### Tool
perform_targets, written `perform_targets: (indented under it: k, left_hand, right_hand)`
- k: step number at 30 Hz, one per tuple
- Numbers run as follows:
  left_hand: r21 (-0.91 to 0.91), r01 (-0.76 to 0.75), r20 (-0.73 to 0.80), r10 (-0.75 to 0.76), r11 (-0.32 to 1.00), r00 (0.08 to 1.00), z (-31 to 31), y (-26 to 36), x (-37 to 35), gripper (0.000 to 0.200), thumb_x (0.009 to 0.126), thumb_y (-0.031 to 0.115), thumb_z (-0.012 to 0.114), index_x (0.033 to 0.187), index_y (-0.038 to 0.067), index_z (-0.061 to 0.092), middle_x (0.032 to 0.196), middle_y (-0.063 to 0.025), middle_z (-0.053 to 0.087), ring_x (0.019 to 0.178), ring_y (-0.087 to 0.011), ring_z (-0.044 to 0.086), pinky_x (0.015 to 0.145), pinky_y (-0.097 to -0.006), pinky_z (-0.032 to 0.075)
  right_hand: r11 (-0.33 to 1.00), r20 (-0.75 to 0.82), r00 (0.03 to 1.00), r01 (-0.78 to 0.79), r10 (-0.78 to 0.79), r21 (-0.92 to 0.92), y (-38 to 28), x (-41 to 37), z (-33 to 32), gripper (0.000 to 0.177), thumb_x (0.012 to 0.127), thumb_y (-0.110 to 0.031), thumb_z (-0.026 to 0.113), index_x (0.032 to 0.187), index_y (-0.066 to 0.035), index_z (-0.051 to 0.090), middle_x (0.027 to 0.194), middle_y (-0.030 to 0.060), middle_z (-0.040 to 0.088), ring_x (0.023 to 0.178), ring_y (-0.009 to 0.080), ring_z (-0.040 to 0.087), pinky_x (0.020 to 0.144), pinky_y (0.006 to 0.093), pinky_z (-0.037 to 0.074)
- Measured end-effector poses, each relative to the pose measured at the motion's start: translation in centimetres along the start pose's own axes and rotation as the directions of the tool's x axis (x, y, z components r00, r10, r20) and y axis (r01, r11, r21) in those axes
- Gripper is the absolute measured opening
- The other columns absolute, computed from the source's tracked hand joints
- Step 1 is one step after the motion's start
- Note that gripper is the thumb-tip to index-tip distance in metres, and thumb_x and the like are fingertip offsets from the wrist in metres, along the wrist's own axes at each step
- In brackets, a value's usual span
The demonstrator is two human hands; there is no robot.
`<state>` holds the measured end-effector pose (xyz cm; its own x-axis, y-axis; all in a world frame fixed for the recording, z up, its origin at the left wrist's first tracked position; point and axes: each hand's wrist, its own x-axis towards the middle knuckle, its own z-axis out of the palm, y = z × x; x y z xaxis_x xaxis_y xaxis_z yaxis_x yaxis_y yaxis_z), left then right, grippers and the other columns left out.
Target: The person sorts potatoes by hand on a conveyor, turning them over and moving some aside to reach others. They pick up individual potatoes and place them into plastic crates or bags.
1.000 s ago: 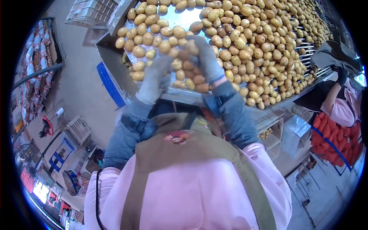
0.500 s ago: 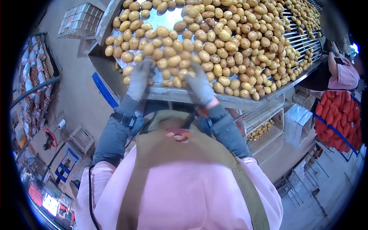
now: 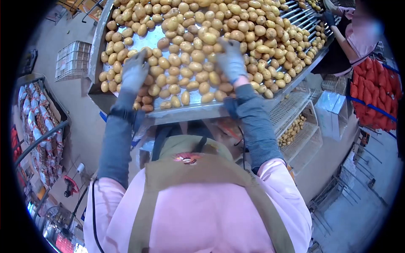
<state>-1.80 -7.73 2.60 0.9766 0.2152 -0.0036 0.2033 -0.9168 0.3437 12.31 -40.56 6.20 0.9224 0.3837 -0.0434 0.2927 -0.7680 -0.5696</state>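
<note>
Many yellow-brown potatoes (image 3: 185,63) cover a metal sorting table (image 3: 185,113), with bare metal showing between them. My left hand (image 3: 135,71), in a grey glove, lies on the potatoes at the table's left part, its fingers apart and pointing up and right. On the right, my right hand (image 3: 231,61), also gloved, rests against potatoes at the edge of the thicker pile. Its fingertips touch potatoes and its fingers look spread. Neither hand has a potato visibly enclosed.
A co-worker (image 3: 358,33) stands at the right by the metal rollers (image 3: 295,17). Beneath the table's right side is a crate with potatoes (image 3: 293,130). Red sacks (image 3: 375,88) are far right, a white wire crate (image 3: 72,61) and filled bags (image 3: 38,130) left.
Both hands have moved forward over the table and farther apart, the left one leftward and the right one rightward. Potatoes between them lie differently. The co-worker now shows more at the right.
</note>
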Motion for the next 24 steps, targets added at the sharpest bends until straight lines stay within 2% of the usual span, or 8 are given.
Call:
perform_targets:
  k: [1,5,10,13,14,17,19,24]
  left_hand:
    - [0.093,0.027,0.111,-0.038,0.995,0.993,-0.9,1.1,2.0,0.057,0.093,0.034,0.064,0.145,0.016,0.049,0.119,-0.0234,0.065,0.113,-0.0415,0.059,0.101,-0.0499,0.045]
    - [0.067,0.114,0.342,-0.13,0.991,0.931,-1.1,0.8,6.7,0.055,0.086,0.048,0.069,0.126,0.013,0.059,0.115,-0.0192,0.066,0.11,-0.0375,0.062,0.096,-0.0482,0.047]
    - [-0.51,0.295,0.234,-0.199,0.808,0.951,1.9,-3.1,5.4,0.035,0.086,0.033,0.073,0.107,0.006,0.062,0.112,-0.0162,0.064,0.105,-0.0315,0.062,0.092,-0.0397,0.05]
    - [-0.86,0.304,0.111,-0.431,0.41,0.896,-1.6,2.8,1.5,0.016,0.09,0.013,0.062,0.1,0.001,0.064,0.095,-0.008,0.065,0.089,-0.0188,0.06,0.081,-0.0307,0.049]
    - [-0.866,0.171,-0.021,-0.375,0.47,0.927,-1.4,4.2,0.3,0.012,0.092,0.006,0.058,0.097,0.0,0.067,0.088,-0.0029,0.065,0.079,-0.0114,0.058,0.074,-0.0261,0.048]
    - [-0.929,0.245,0.169,-0.27,0.276,0.948,1.5,6.9,-2.2,0.014,0.089,0.007,0.055,0.095,0.002,0.068,0.089,-0.0021,0.066,0.086,-0.0128,0.059,0.079,-0.0272,0.048]
    - [-0.937,0.293,0.243,-0.246,0.189,0.938,1.3,7.1,-1.6,0.019,0.092,0.012,0.054,0.101,0.004,0.069,0.098,-0.0018,0.066,0.091,-0.0114,0.058,0.082,-0.0273,0.047]
    - [-0.921,0.252,0.319,-0.201,-0.297,0.926,-2.9,5.7,2.7,0.032,0.1,0.022,0.056,0.128,0.005,0.06,0.113,-0.0025,0.063,0.093,-0.0106,0.06,0.075,-0.0259,0.051]
  right_hand:
    - [0.979,-0.165,0.986,-0.009,-0.025,-0.203,-1.5,-0.6,3.5,0.06,0.081,-0.015,0.065,0.14,-0.012,0.053,0.145,0.0204,0.043,0.113,0.0417,0.058,0.097,0.0462,0.05]
    - [0.969,0.013,0.991,0.13,-0.13,-0.21,-5.4,-2.7,3.8,0.065,0.08,-0.011,0.065,0.144,-0.018,0.053,0.156,0.0156,0.035,0.122,0.0414,0.054,0.102,0.045,0.049]
    - [0.856,-0.136,0.99,0.03,0.047,0.515,-3.8,-5.5,-0.3,0.049,0.086,-0.007,0.065,0.135,-0.009,0.062,0.146,0.017,0.053,0.136,0.0284,0.051,0.109,0.0346,0.043]
    - [0.535,0.249,0.929,-0.363,0.275,0.763,-2.2,-8.1,-1.5,0.04,0.091,-0.013,0.068,0.129,-0.001,0.064,0.115,0.011,0.069,0.102,0.0165,0.065,0.09,0.0263,0.051]
    - [0.511,0.322,0.913,-0.407,0.251,0.757,-1.1,-9.2,-1.0,0.038,0.092,-0.014,0.066,0.127,-0.001,0.063,0.11,0.0111,0.07,0.095,0.0162,0.066,0.082,0.0249,0.053]
    - [0.092,0.685,0.64,-0.751,0.348,0.654,-2.3,-9.1,-0.5,0.034,0.094,-0.014,0.062,0.125,-0.001,0.062,0.107,0.0116,0.068,0.089,0.0164,0.065,0.073,0.0247,0.052]
    - [0.185,0.546,0.737,-0.648,0.399,0.739,-3.4,-5.8,1.5,0.047,0.09,-0.012,0.069,0.134,-0.003,0.057,0.104,0.0093,0.068,0.078,0.0137,0.063,0.054,0.0241,0.05]
    - [0.445,0.055,0.975,-0.149,0.217,0.883,-5.8,3.1,6.0,0.04,0.093,-0.008,0.064,0.132,-0.002,0.058,0.113,0.0074,0.066,0.076,0.0115,0.062,0.056,0.0217,0.049]
